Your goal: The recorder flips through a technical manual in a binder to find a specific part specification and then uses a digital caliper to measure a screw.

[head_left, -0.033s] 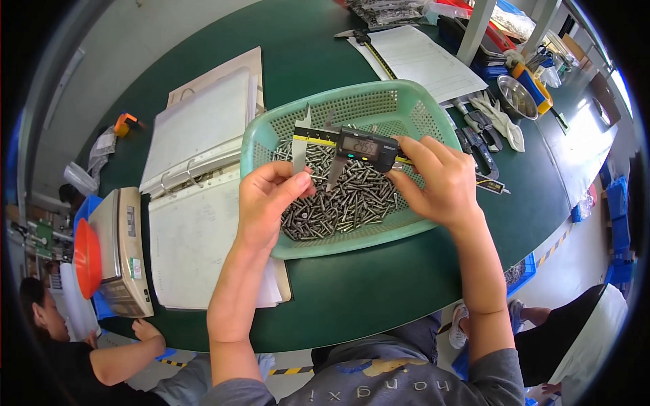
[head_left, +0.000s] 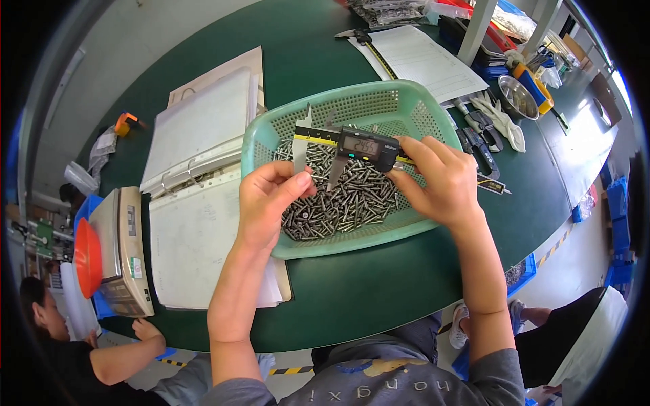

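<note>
My right hand is closed around the body and slide of a digital caliper, held level over a pale green perforated basket. The caliper's display is lit and its lower jaws stand apart. At those jaws my left hand pinches a small metal screw between thumb and fingers. Only a short length of it shows; the rest is hidden by my fingertips. Below both hands, many loose metal screws of similar size fill the bottom of the basket.
Left of the basket lies an open ring binder, beside a scale and an orange-red dish. Another caliper rests on paper behind. Tools, a glove and a metal bowl are at right. A co-worker sits lower left.
</note>
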Demonstrator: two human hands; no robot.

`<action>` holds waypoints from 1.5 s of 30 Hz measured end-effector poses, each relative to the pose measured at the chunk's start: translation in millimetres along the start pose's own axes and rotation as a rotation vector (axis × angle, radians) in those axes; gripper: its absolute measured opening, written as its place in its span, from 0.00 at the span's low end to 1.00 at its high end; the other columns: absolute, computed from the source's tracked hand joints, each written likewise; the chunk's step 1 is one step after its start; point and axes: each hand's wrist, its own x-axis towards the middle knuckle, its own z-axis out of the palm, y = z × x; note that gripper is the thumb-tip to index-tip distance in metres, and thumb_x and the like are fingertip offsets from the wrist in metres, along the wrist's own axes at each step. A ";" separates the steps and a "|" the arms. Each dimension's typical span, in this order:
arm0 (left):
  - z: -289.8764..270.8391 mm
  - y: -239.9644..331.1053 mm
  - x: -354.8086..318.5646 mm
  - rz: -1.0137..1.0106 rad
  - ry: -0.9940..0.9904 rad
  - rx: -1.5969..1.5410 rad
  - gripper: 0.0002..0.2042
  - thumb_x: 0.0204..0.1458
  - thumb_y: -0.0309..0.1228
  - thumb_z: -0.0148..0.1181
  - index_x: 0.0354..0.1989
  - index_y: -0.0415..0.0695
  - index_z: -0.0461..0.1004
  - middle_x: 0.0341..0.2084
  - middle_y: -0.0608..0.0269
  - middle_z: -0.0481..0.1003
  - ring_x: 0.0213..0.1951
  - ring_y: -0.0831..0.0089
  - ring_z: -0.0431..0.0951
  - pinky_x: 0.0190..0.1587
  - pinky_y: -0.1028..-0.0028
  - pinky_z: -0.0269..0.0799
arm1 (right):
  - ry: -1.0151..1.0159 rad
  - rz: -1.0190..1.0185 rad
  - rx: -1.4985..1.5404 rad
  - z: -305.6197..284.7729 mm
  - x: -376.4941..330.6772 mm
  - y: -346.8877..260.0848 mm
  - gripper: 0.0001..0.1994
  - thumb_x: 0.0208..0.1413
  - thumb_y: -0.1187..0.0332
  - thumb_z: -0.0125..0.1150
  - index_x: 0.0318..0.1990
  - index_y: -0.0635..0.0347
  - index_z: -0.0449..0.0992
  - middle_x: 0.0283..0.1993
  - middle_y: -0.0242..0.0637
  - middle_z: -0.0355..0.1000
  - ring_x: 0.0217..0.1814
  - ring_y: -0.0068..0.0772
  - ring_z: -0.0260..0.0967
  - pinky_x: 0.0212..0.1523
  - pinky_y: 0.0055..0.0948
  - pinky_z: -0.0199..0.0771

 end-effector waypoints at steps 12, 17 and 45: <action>-8.2 3.3 -2.9 -0.008 -0.017 0.048 0.11 0.49 0.33 0.51 0.33 0.37 0.70 0.27 0.61 0.73 0.30 0.74 0.73 0.34 0.77 0.67 | -0.008 0.008 0.014 7.8 0.7 -5.3 0.17 0.33 0.59 0.67 0.28 0.58 0.71 0.18 0.32 0.64 0.15 0.32 0.62 0.15 0.26 0.59; -11.0 -5.8 10.5 -0.033 0.034 -0.023 0.12 0.51 0.32 0.44 0.36 0.38 0.70 0.31 0.60 0.72 0.34 0.72 0.72 0.35 0.78 0.64 | 0.022 0.095 -0.022 4.5 -1.1 6.1 0.17 0.35 0.56 0.66 0.29 0.57 0.71 0.21 0.33 0.68 0.20 0.35 0.66 0.19 0.29 0.65; 2.5 -11.0 -3.2 0.339 0.041 1.120 0.03 0.33 0.24 0.55 0.19 0.42 0.68 0.17 0.55 0.70 0.24 0.61 0.72 0.26 0.66 0.66 | -0.091 0.358 -0.014 15.7 5.7 -7.5 0.16 0.41 0.60 0.62 0.36 0.60 0.70 0.32 0.42 0.71 0.32 0.43 0.70 0.29 0.36 0.69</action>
